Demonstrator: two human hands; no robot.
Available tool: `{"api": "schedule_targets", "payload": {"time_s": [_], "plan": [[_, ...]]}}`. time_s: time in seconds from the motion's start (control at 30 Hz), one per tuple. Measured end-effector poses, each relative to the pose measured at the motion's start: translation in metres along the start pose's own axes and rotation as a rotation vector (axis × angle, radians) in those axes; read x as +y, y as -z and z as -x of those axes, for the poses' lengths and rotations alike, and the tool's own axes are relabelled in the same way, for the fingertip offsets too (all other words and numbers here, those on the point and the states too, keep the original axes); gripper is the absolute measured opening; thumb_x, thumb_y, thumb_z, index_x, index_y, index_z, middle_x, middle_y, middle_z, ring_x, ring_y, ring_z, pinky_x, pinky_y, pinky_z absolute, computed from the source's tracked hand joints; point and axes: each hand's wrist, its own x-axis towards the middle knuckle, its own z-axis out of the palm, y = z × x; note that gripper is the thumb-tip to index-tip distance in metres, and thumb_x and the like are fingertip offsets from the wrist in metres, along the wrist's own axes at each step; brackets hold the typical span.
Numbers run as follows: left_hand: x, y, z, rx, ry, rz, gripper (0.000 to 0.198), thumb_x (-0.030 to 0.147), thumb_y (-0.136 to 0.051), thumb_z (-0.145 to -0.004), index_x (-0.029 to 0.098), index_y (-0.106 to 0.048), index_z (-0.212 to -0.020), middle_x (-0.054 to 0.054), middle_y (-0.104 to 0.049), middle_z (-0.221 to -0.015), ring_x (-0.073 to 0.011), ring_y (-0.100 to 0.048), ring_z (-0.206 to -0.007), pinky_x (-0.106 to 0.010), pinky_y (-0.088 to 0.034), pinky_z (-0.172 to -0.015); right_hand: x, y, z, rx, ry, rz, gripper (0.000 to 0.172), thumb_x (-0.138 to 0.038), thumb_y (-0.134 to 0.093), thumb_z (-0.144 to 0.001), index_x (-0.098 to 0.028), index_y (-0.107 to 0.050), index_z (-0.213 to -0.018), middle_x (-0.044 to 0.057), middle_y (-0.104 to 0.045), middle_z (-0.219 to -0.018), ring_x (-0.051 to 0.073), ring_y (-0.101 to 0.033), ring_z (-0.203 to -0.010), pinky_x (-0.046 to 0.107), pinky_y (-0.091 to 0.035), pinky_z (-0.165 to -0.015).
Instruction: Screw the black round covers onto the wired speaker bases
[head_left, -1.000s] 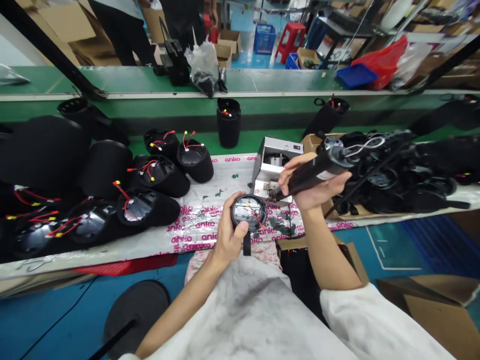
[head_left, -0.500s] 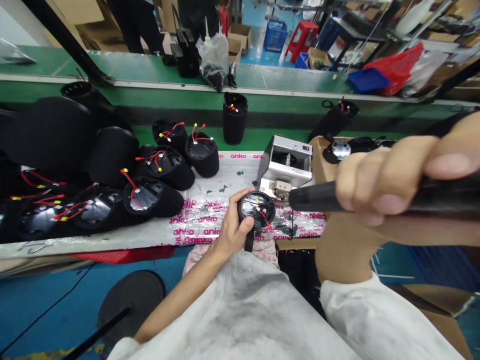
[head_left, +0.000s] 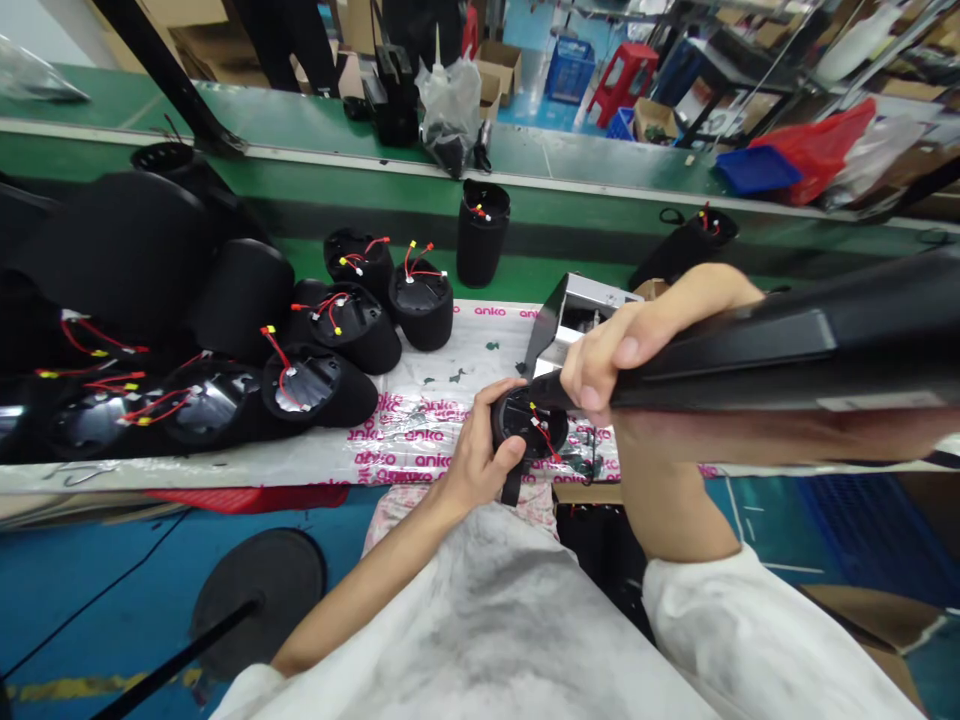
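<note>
1. Left arm: the forearm (head_left: 352, 600) rises from the lower left of the view, from a pale smock, toward the centre of the worktop (head_left: 187, 470). The wrist is slightly bent.
2. Left hand (head_left: 476, 450): the fingers are curled and the thumb is drawn in, clamped around the edge of a round black disc (head_left: 529, 425). A short black strap (head_left: 511, 485) hangs from the disc's lower edge.
3. Right arm: the forearm (head_left: 675, 510) comes up from a white sleeve (head_left: 750, 640) at the lower right and is held high, close to the camera.
4. Right hand (head_left: 622, 345): the fingers are closed together around a long black tube (head_left: 750, 355), clamped on it. The tube lies almost level across the view, with a pale label (head_left: 877, 401) near the right, and its narrow end meets the disc.
5. Disc: it is held just above the worktop, over a clear plastic sheet (head_left: 420, 445) printed in pink with "anko". Its dark face turns upward and carries red and yellow wires (head_left: 546, 435).
6. Surroundings: similar black cylindrical units with red and yellow wires (head_left: 420, 312) stand to the left of the hands. A silver metal machine (head_left: 577, 315) stands directly behind the disc and right hand. An upright black cylinder (head_left: 482, 235) stands farther back on a green conveyor belt (head_left: 570, 215).
</note>
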Motion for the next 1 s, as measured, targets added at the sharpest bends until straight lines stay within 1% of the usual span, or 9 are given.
{"api": "schedule_targets", "payload": {"time_s": [0.1, 0.17, 0.27, 0.57, 0.67, 0.77, 0.87, 0.93, 1.0], "plan": [[-0.001, -0.001, 0.001, -0.005, 0.033, 0.005, 0.069, 0.071, -0.05, -0.113, 0.02, -0.046, -0.159, -0.02, -0.064, -0.16, -0.037, -0.064, -0.149, -0.051, -0.048, -0.128, 0.007, -0.009, -0.002, 0.053, 0.216, -0.023, 0.074, -0.091, -0.06, -0.095, -0.02, -0.082, -0.088, -0.001, -0.082, -0.073, 0.011, -0.068, -0.049, 0.024, -0.055, -0.053], [-0.002, 0.0, 0.001, -0.018, 0.065, 0.005, 0.069, 0.073, -0.051, -0.112, 0.021, -0.047, -0.158, -0.02, -0.063, -0.161, -0.0377, -0.063, -0.148, -0.052, -0.048, -0.128, 0.012, -0.014, -0.006, 0.042, 0.223, -0.018, 0.087, -0.099, -0.05, -0.093, -0.018, -0.081, -0.086, 0.001, -0.081, -0.07, 0.011, -0.066, -0.046, 0.024, -0.056, -0.052], [-0.004, 0.002, 0.003, -0.043, 0.086, 0.005, 0.069, 0.073, -0.052, -0.112, 0.02, -0.048, -0.157, -0.02, -0.062, -0.16, -0.0377, -0.063, -0.146, -0.052, -0.048, -0.126, 0.019, -0.018, -0.014, 0.023, 0.185, -0.061, 0.088, -0.099, -0.053, -0.093, -0.016, -0.08, -0.083, 0.004, -0.078, -0.066, 0.011, -0.063, -0.042, 0.023, -0.057, -0.05], [-0.005, 0.003, 0.004, -0.066, 0.117, 0.009, 0.072, 0.075, -0.053, -0.111, 0.019, -0.046, -0.156, -0.022, -0.063, -0.157, -0.0393, -0.065, -0.142, -0.054, -0.049, -0.123, 0.027, -0.023, -0.021, 0.003, 0.133, -0.172, 0.09, -0.105, -0.058, -0.085, -0.017, -0.073, -0.073, 0.004, -0.072, -0.056, 0.011, -0.053, -0.034, 0.021, -0.046, -0.041], [-0.007, 0.001, 0.007, -0.065, 0.137, -0.002, 0.072, 0.074, -0.053, -0.112, 0.019, -0.045, -0.158, -0.021, -0.063, -0.157, -0.039, -0.065, -0.142, -0.053, -0.05, -0.123, 0.023, -0.022, -0.02, 0.024, 0.071, -0.141, 0.087, -0.103, -0.067, -0.08, -0.016, -0.072, -0.074, 0.004, -0.074, -0.059, 0.012, -0.058, -0.038, 0.02, -0.046, -0.038], [-0.005, 0.007, 0.006, -0.088, 0.156, -0.009, 0.071, 0.071, -0.054, -0.113, 0.019, -0.044, -0.16, -0.021, -0.063, -0.159, -0.0388, -0.064, -0.145, -0.056, -0.05, -0.126, 0.016, -0.023, -0.019, 0.021, 0.009, -0.122, 0.08, -0.096, -0.078, -0.079, -0.016, -0.076, -0.078, 0.005, -0.078, -0.065, 0.017, -0.066, -0.044, 0.024, -0.053, -0.041], [0.022, 0.025, -0.007, -0.118, 0.153, 0.013, 0.07, 0.068, -0.063, -0.111, 0.023, -0.048, -0.161, -0.019, -0.06, -0.166, -0.0393, -0.058, -0.156, -0.057, -0.046, -0.134, 0.007, -0.027, -0.017, 0.132, 0.077, -0.098, 0.077, -0.094, -0.08, -0.08, -0.017, -0.079, -0.077, 0.004, -0.078, -0.064, 0.016, -0.062, -0.038, 0.026, -0.047, -0.036], [0.064, 0.041, -0.025, -0.075, 0.078, 0.045, 0.076, 0.069, -0.073, -0.105, 0.026, -0.051, -0.164, -0.015, -0.055, -0.174, -0.0414, -0.05, -0.166, -0.059, -0.04, -0.141, -0.001, -0.024, -0.013, 0.276, 0.157, -0.056, 0.077, -0.096, -0.077, -0.08, -0.02, -0.079, -0.073, 0.004, -0.076, -0.061, 0.015, -0.06, -0.038, 0.028, -0.042, -0.034], [0.121, 0.054, -0.043, 0.05, -0.041, 0.069, 0.088, 0.076, -0.079, -0.097, 0.032, -0.05, -0.168, -0.009, -0.055, -0.175, -0.0463, -0.054, -0.163, -0.064, -0.047, -0.136, -0.01, -0.014, -0.006, 0.436, 0.276, 0.019, 0.072, -0.093, -0.077, -0.082, -0.023, -0.076, -0.067, 0.002, -0.07, -0.056, 0.016, -0.058, -0.039, 0.03, -0.039, -0.033]]}}
